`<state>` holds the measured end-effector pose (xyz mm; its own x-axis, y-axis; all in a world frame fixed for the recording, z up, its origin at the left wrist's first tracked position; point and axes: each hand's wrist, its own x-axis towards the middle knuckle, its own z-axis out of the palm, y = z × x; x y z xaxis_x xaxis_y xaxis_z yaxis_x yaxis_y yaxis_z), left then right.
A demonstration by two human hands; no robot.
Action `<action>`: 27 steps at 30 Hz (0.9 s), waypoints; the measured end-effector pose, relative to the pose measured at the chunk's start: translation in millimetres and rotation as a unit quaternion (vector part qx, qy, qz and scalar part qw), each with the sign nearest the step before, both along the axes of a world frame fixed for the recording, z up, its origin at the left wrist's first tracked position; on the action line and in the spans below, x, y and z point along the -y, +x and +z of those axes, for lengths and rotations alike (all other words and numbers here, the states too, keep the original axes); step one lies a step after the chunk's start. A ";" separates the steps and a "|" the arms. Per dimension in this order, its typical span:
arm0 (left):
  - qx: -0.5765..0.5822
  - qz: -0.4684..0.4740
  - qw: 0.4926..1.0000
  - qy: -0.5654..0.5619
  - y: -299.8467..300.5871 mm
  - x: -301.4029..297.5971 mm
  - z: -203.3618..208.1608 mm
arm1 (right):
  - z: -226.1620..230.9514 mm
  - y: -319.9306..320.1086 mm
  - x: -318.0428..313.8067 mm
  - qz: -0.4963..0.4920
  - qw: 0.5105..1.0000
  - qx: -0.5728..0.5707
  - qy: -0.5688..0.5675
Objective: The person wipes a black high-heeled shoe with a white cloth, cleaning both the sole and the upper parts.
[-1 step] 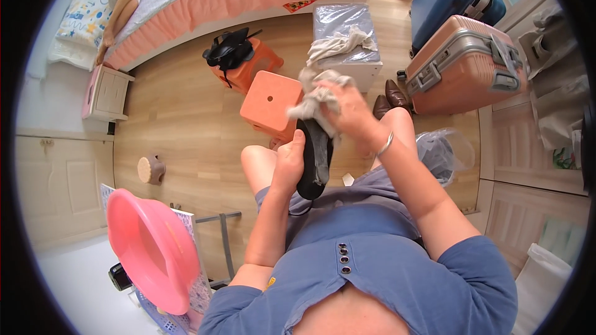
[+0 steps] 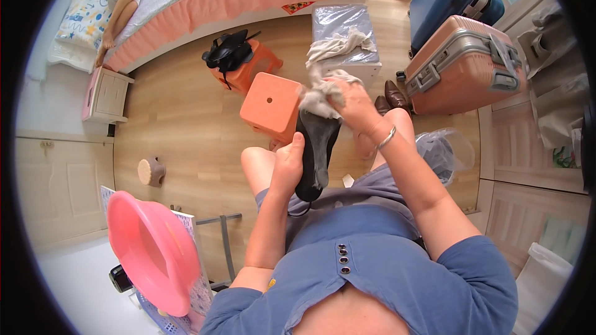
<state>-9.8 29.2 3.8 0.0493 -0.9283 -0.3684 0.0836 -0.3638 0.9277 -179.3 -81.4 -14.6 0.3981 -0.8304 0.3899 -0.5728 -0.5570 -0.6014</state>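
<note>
My left hand (image 2: 288,164) is closed round the side of a black shoe (image 2: 313,155), its thumb lying along the edge. The shoe points away from me above my lap. A long grey, worn-looking face of it is turned up; I cannot tell if this is the sole or the insole. In my right hand (image 2: 357,105) is a bunched, off-white cloth (image 2: 321,100), touching the shoe's far end and hiding its tip. A silver bangle (image 2: 387,137) circles my right wrist.
Orange stools (image 2: 269,100) stand ahead, one bearing a black bag (image 2: 230,51). Another cloth (image 2: 341,46) lies on a plastic-wrapped box (image 2: 344,18). Brown shoes (image 2: 395,94), a pink suitcase (image 2: 462,71) and a bin (image 2: 444,155) are right; a pink basin (image 2: 152,251) left. Someone's legs (image 2: 118,15) rest on the bed.
The cloth in my right hand has shifted slightly right on the shoe's far end. More of the shoe's wide grey part shows now. My left hand keeps its hold.
</note>
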 end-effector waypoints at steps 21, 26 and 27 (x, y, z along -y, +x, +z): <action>0.129 -0.006 0.985 -0.112 -19.7 -8.2 15.2 | 11.3 19.5 -27.5 -0.047 0.965 0.103 0.238; 0.383 -0.107 0.888 -0.231 -14.9 -14.5 31.0 | 37.3 20.9 -3.0 -0.055 0.742 0.427 0.513; 0.449 -0.143 0.852 -0.229 -18.5 -13.0 37.8 | 35.8 21.1 -2.0 -0.054 0.726 0.460 0.509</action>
<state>-28.3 42.2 41.6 -0.1316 -0.9860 0.1027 -0.7661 0.1669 0.6206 -158.2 -79.3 21.1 0.2690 -0.8817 -0.3875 0.3237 0.4617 -0.8259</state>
